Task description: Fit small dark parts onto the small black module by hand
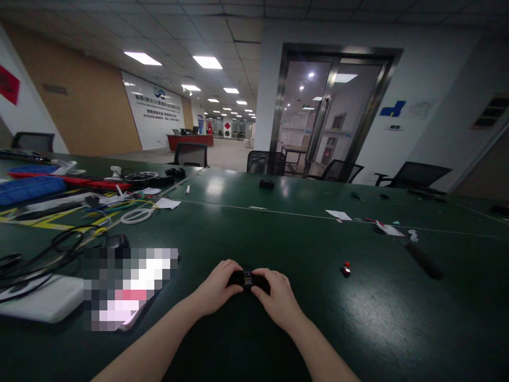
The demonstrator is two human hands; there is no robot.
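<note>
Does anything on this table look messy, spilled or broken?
At left on the table, black cables sprawl messily across a white box beside a pixelated patch. No spill shows. The left hand and right hand cover much of the small black object, so damage there is unclear.

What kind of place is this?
Probably a company office or its meeting area: mesh-backed chairs line a big green table, and a reception-style red desk stands beyond, near a wall sign.
</note>
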